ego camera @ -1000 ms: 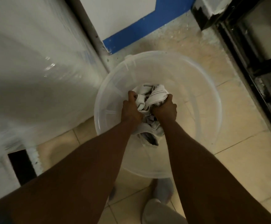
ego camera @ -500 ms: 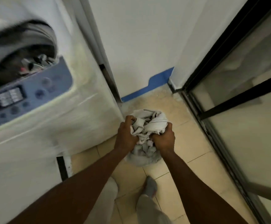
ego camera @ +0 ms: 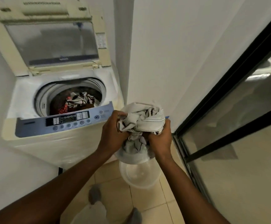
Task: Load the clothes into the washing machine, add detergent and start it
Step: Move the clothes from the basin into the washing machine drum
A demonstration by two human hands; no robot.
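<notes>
Bundle [ego camera: 143,118] beside the washing machine [ego camera: 54,147]
In the drum [ego camera: 42,98] lie clothes [ego camera: 80,100], lid [ego camera: 50,41] upright behind; to its right, the bundle sits between left hand [ego camera: 113,131] and right hand [ego camera: 159,139], above the floor [ego camera: 147,205] basin [ego camera: 139,177].

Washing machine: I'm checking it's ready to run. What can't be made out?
Head view:
- Control panel: labels too small, blurred.
- Drum: near side hidden behind the panel.
- Bundle of clothes: garment count unclear; left hand and right hand cover its middle.
- Basin: inside partly hidden by the bundle.
</notes>
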